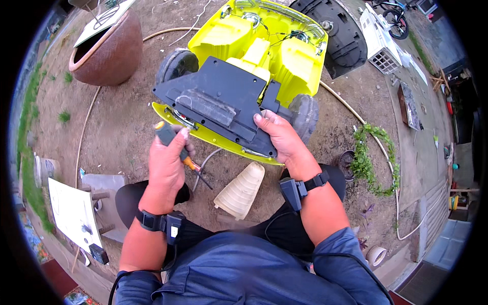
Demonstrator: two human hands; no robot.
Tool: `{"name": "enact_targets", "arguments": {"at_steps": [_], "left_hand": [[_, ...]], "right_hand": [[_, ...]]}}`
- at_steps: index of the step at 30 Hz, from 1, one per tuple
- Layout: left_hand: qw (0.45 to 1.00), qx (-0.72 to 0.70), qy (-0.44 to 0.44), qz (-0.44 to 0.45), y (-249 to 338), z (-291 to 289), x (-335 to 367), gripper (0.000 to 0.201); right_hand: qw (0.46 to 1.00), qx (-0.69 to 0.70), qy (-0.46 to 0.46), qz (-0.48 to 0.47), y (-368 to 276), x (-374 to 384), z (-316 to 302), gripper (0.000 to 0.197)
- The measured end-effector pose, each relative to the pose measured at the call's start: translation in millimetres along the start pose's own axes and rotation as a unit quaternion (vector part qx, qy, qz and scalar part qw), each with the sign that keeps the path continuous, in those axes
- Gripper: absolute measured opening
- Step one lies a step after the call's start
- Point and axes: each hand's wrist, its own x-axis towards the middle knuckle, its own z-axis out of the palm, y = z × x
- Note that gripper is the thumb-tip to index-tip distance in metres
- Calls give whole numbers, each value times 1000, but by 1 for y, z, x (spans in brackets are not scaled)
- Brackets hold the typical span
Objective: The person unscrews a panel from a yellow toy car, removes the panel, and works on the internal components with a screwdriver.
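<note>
In hands [169, 161] [280, 133], screwdriver [165, 134] left, black panel [218, 91] right

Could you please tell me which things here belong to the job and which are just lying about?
For the job:
- screwdriver in the left hand
- black panel held by the right hand
- yellow toy car

Lying about:
- brown pot
- hose
- leafy plant
- bicycle

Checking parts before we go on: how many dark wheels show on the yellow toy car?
2: the left wheel by the left end of the black panel, and the right wheel beside the right hand. More may be hidden from view.
</note>
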Motion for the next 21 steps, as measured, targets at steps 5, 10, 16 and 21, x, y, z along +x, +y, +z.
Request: {"name": "enact_targets", "arguments": {"at_steps": [5, 10, 16, 21], "left_hand": [[996, -71, -11, -47, -12, 13, 6, 64], [997, -65, 10, -35, -8, 19, 18, 51], [993, -111, -35, -16, -3, 11, 33, 33], [989, -121, -81, 13, 5, -3, 46, 28]], "right_hand": [[998, 54, -15, -42, -3, -1, 16, 51], [997, 48, -23, -54, -1, 0, 20, 57], [992, -31, -57, -108, 0, 1, 23, 58], [987, -96, -65, -110, 1, 2, 24, 66]]}}
